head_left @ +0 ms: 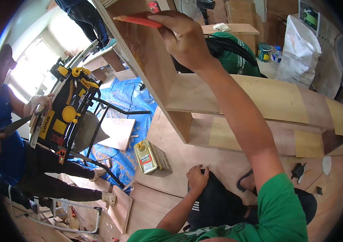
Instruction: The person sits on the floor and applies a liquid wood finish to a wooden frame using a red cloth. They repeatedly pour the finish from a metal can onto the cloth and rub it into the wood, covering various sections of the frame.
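Observation:
My right hand is raised at the top and closed around a flat red tool with a tan tip. Whether it is a brush or a spreader, I cannot tell. The tip lies close against the upper inner face of an upright plywood panel, where a brown, glossy patch shows. This panel belongs to a long plywood shelf unit. My left hand holds nothing and rests on my knee in black cloth, fingers apart. To the left of it stands a rectangular metal can with a yellow cap.
On the left, a co-worker holds a long dark strip beside a table saw on a stand. A blue tarp covers floor there. Behind the shelf are a green bag, a paint tin and a white sack.

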Available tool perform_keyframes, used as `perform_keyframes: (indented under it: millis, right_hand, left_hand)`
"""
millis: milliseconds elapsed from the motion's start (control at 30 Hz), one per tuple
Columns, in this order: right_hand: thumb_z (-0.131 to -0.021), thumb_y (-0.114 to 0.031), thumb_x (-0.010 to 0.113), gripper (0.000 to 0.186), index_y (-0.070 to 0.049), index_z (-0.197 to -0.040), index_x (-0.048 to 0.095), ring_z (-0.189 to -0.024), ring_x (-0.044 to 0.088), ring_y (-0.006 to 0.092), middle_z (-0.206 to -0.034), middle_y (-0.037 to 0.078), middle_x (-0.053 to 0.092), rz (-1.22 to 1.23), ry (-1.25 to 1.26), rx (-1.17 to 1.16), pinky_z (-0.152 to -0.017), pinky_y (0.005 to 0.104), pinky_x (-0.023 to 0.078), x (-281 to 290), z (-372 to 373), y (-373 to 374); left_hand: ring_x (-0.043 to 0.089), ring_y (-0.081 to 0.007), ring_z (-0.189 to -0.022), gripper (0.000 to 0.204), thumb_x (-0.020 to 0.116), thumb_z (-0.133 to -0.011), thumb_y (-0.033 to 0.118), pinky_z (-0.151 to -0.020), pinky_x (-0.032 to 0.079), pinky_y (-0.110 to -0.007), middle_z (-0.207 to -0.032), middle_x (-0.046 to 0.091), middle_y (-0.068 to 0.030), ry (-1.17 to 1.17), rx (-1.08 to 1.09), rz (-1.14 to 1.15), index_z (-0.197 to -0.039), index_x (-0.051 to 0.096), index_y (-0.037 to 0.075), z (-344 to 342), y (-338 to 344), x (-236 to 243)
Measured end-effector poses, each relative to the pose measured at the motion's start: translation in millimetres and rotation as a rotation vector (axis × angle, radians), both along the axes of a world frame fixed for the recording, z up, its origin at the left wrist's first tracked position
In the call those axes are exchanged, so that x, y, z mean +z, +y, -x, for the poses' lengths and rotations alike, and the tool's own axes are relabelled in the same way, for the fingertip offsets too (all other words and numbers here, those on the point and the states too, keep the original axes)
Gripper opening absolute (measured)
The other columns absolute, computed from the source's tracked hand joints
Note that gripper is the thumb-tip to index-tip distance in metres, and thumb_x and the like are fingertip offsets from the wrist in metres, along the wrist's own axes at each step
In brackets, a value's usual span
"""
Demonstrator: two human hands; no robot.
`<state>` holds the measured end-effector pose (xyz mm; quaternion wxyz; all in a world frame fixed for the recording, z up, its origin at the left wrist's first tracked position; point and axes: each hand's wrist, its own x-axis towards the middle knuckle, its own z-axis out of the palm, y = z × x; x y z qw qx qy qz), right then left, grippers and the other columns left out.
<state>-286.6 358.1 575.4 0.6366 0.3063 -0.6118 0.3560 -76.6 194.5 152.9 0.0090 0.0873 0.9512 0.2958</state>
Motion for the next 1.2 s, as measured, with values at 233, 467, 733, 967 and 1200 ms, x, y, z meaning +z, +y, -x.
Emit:
perform_keyframes:
  millis: [233,467,733,967,1200]
  right_hand:
    - [-0.080,0.000,0.065,0.039,-0.010,-0.117,0.072,-0.092,0.069,0.0336,-0.104,0.014,0.073,-0.043,0.226,-0.060,-0.081,0.0400,0.056,31,37,-13]
    - [-0.084,0.004,0.064,0.036,-0.007,-0.117,0.072,-0.097,0.068,0.0327,-0.108,0.013,0.072,-0.170,0.111,-0.128,-0.087,0.0375,0.055,0,25,-7]
    - [-0.084,0.002,0.064,0.034,-0.010,-0.115,0.073,-0.097,0.068,0.0332,-0.109,0.013,0.072,-0.064,0.099,-0.021,-0.085,0.0390,0.056,24,19,3]
    - [-0.083,0.003,0.063,0.037,-0.010,-0.116,0.072,-0.096,0.068,0.0335,-0.108,0.013,0.072,-0.058,0.161,-0.004,-0.084,0.0400,0.056,23,31,-15]
    - [-0.078,0.008,0.064,0.040,-0.009,-0.114,0.072,-0.102,0.068,0.0333,-0.112,0.013,0.071,-0.110,0.002,-0.034,-0.088,0.0391,0.056,-12,2,-27]
  left_hand:
    - [0.062,-0.0326,-0.111,0.041,0.064,-0.092,0.040,-0.101,0.042,-0.046,-0.110,0.070,-0.0158,0.016,0.019,0.007,-0.108,0.073,0.003,0,0,-4]
    - [0.062,-0.0327,-0.111,0.041,0.065,-0.092,0.040,-0.100,0.042,-0.046,-0.110,0.070,-0.0155,0.020,0.004,0.007,-0.108,0.073,0.003,-2,3,-3]
    - [0.061,-0.0331,-0.112,0.041,0.064,-0.092,0.041,-0.101,0.042,-0.046,-0.110,0.070,-0.0159,0.016,0.006,0.037,-0.107,0.074,0.004,3,1,-2]
    - [0.061,-0.0336,-0.112,0.043,0.063,-0.093,0.042,-0.102,0.042,-0.047,-0.111,0.070,-0.0155,-0.009,0.000,0.010,-0.108,0.074,0.003,2,0,1]
    - [0.061,-0.0336,-0.113,0.043,0.064,-0.093,0.042,-0.102,0.042,-0.047,-0.111,0.070,-0.0155,0.015,-0.013,0.017,-0.108,0.074,0.003,2,2,-1]
